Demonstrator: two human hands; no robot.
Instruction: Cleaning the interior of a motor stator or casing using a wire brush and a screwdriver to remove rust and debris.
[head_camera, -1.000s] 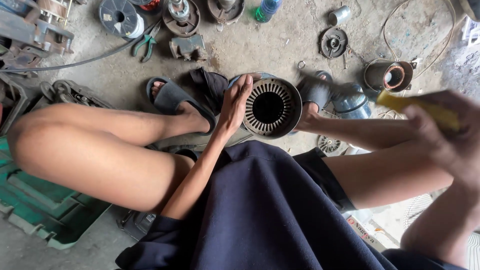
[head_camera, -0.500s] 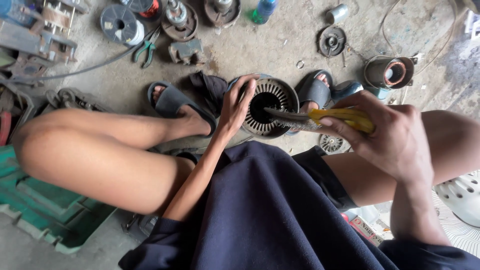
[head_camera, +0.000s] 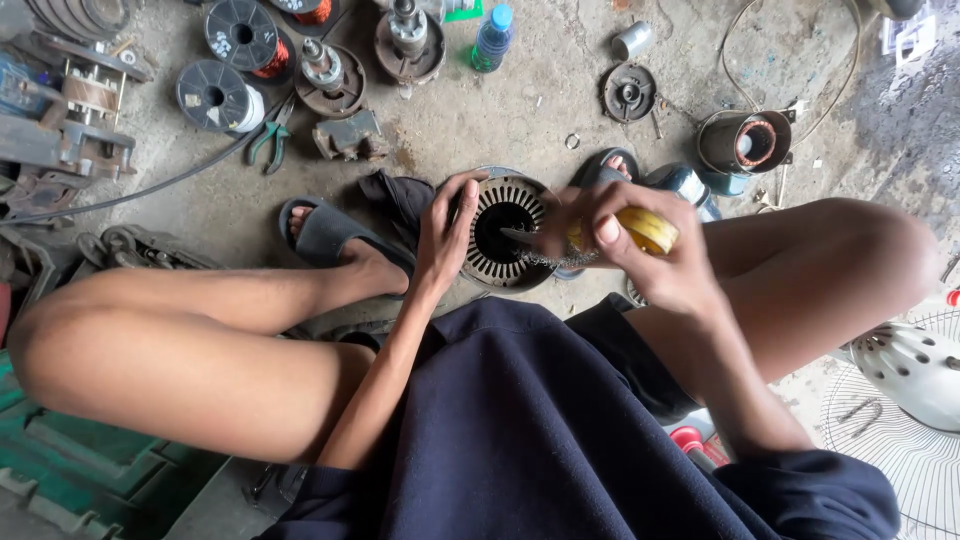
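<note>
- At the far left, on the concrete floor (head_camera: 520, 110), lie wire spools (head_camera: 215, 97) and green-handled pliers (head_camera: 268, 140); nobody is touching them.
- Just right of those, two rotors on end plates (head_camera: 330, 75) stand apart from any housing, so the motors here look to be already stripped down.
- The left hand (head_camera: 445, 235) lies flat against the left rim of the stator core (head_camera: 505, 235), fingers spread over the slotted iron, steadying it rather than gripping round it.
- The stator core sits on the floor between the person's sandalled feet, bore facing up. Its slots look bare of copper as far as I can see, so the old winding seems to be out; I'd judge the slots are being cleaned or scraped, with rewinding yet to come.
- The right hand (head_camera: 640, 245) is clenched on a yellow-handled tool (head_camera: 645, 228), whose pointed metal tip (head_camera: 522, 238) reaches into the bore.
- Further right stands another stator (head_camera: 745, 143) with copper windings in place, not in hand.
- At the far right edge lie a white fan housing (head_camera: 905, 365) and wire guard (head_camera: 900, 460).
</note>
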